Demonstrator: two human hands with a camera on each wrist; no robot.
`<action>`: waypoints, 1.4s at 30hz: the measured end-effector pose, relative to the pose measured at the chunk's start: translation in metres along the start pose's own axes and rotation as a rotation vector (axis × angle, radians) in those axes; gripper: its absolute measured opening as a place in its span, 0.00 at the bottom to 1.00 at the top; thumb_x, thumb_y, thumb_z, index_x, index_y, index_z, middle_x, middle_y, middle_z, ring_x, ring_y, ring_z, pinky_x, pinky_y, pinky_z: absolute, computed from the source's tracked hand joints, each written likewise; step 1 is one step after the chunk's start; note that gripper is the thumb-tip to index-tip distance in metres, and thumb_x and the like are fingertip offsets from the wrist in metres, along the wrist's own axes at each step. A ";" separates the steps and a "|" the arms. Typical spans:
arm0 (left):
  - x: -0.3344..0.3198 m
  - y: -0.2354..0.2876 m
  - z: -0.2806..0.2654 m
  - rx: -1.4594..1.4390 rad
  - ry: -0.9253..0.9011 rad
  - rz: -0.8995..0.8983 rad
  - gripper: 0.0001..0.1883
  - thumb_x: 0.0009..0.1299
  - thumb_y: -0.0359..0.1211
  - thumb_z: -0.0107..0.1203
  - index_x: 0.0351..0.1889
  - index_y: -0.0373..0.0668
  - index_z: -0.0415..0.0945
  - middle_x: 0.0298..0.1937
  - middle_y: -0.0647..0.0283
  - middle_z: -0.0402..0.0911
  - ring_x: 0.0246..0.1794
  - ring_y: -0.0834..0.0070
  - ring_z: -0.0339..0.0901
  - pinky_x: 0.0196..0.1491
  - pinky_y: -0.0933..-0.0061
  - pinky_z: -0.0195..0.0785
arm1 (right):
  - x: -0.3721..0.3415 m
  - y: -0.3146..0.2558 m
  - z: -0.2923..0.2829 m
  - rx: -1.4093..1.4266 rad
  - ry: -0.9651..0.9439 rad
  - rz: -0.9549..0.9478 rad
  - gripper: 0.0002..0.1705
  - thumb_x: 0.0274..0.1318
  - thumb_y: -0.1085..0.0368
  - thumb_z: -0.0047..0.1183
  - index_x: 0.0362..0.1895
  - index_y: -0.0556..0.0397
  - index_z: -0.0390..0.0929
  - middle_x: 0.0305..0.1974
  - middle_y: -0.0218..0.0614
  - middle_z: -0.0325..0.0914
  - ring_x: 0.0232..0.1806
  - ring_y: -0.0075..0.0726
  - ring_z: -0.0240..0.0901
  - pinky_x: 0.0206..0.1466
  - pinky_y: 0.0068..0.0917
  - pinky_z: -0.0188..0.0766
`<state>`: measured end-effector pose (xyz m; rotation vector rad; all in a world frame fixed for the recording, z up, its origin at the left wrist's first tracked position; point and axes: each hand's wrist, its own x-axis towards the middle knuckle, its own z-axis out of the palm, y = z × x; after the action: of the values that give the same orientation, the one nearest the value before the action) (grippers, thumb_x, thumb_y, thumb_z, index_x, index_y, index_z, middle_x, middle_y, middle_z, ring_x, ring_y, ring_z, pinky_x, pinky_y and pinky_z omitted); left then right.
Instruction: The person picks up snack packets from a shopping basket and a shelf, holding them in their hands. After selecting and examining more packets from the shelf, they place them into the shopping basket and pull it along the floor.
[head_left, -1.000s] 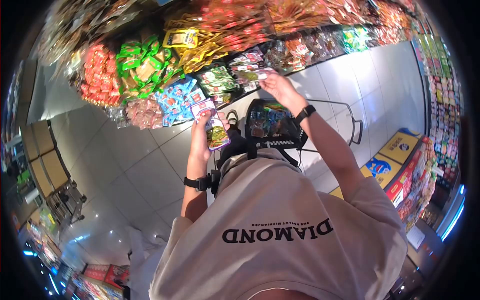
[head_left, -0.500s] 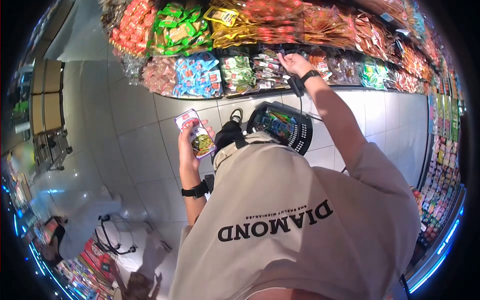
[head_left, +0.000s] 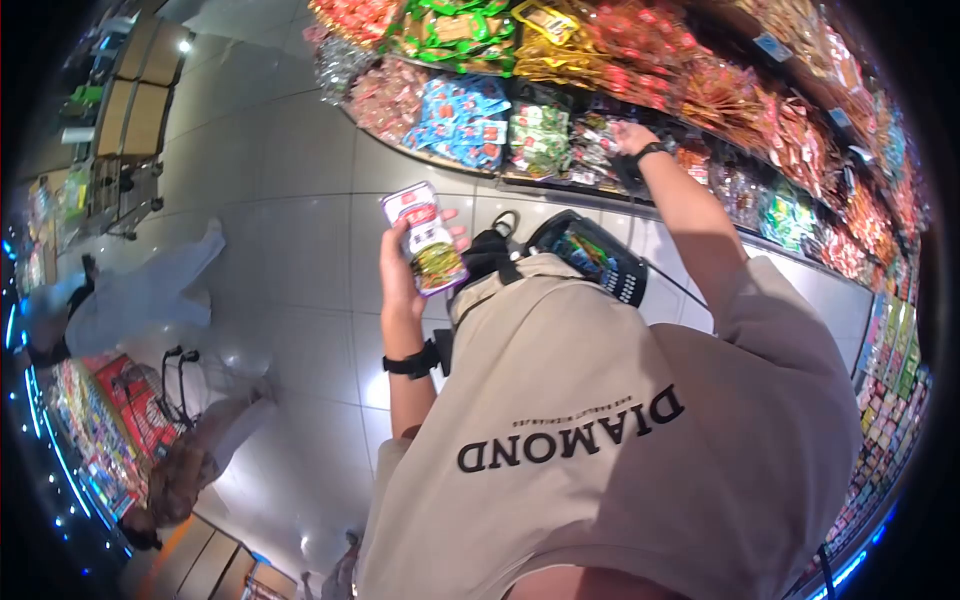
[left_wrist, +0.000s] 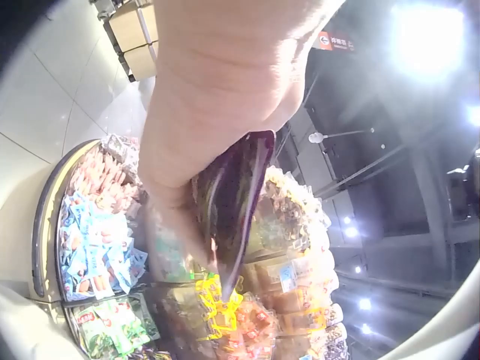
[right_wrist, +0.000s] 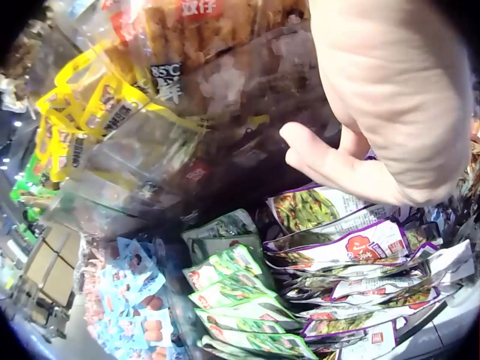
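My left hand (head_left: 398, 275) grips a purple-edged packet (head_left: 438, 255) with a white and red top, thumb on its front, held away from the shelf. In the left wrist view the same packet (left_wrist: 238, 195) shows edge-on beneath the hand (left_wrist: 217, 82). Over the lower shelf is my right hand (head_left: 634, 138). The right wrist view has that hand (right_wrist: 390, 97) just above a row of purple-edged packets (right_wrist: 367, 247), its visible fingers loosely extended and no packet seen between them. Green packets (right_wrist: 244, 292) lie beside that row.
Blue packets (head_left: 460, 122) and pink ones (head_left: 388, 100) fill the shelf's left part. A black basket (head_left: 590, 255) with packets inside stands by my legs. Cartons (head_left: 130, 115) stand at the far left; a person in light clothing (head_left: 150, 285) and a trolley (head_left: 180, 385) are at the left.
The packet that my right hand held over the shelf a second ago is no longer seen in it. The head view has turned, and my left hand still holds its packet.
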<state>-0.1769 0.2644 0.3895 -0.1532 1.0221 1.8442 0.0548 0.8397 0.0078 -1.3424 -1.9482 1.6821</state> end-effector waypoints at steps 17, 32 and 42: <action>0.049 -0.012 0.087 0.666 -0.123 0.149 0.18 0.71 0.30 0.61 0.56 0.35 0.71 0.46 0.58 0.84 0.42 0.71 0.84 0.43 0.70 0.80 | -0.351 -0.345 0.132 0.580 -0.606 0.134 0.15 0.65 0.58 0.59 0.45 0.59 0.78 0.36 0.28 0.78 0.32 0.19 0.75 0.35 0.19 0.73; 0.052 0.002 0.077 0.235 -0.083 -0.069 0.21 0.80 0.37 0.36 0.65 0.33 0.62 0.50 0.40 0.81 0.42 0.52 0.84 0.43 0.56 0.84 | -0.225 -0.213 0.040 1.339 0.105 0.628 0.08 0.70 0.71 0.38 0.43 0.66 0.68 0.34 0.45 0.76 0.30 0.38 0.75 0.34 0.25 0.81; 0.047 0.015 0.044 0.326 -0.005 0.024 0.17 0.80 0.34 0.43 0.63 0.37 0.63 0.50 0.46 0.82 0.43 0.57 0.85 0.43 0.59 0.84 | -0.114 -0.170 0.019 0.888 0.349 0.636 0.06 0.67 0.69 0.37 0.43 0.57 0.66 0.34 0.42 0.78 0.27 0.39 0.76 0.28 0.30 0.77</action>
<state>-0.1990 0.3260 0.4026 0.0599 1.3090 1.6715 0.0237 0.7560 0.1935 -1.7367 -0.4405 1.9897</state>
